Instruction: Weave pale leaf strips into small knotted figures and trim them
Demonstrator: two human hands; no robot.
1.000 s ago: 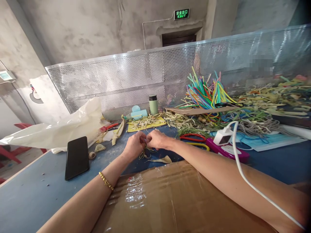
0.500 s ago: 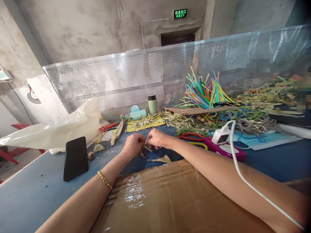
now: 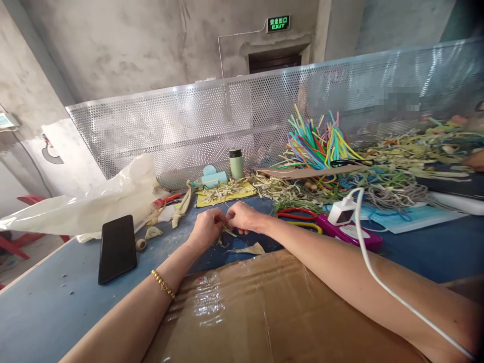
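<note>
**Blue workbench behind perforated screen: hands and contents**

Surface: blue table top, backed by a perforated metal screen; bare concrete wall beyond, with a green exit sign over a dark doorway.

Hands: left hand and right hand meet near the middle of the table, knuckles almost touching. Both are curled closed, fingertips pinching a small bunch of thin pale-green strands between them. The strands sit low over the table, just beyond the far edge of the cardboard box. How the strands are looped cannot be told. A gold bead bracelet is on the left wrist. Both forearms lie across the taped top of the box.

Near the hands: one pale flat strip lies on the table, just beside the box edge.

Left side: black phone, face down or dark, lying flat; a crumpled cream plastic bag behind it.

Back centre: green flask standing upright against the screen; a yellow sheet strewn with pale strips in front of it.

Right side: upright bundle of coloured strips; a loose heap of pale and green strands spreading to the right; a white plug adapter seated on a magenta power strip; its white cable crosses over the right forearm.
</note>
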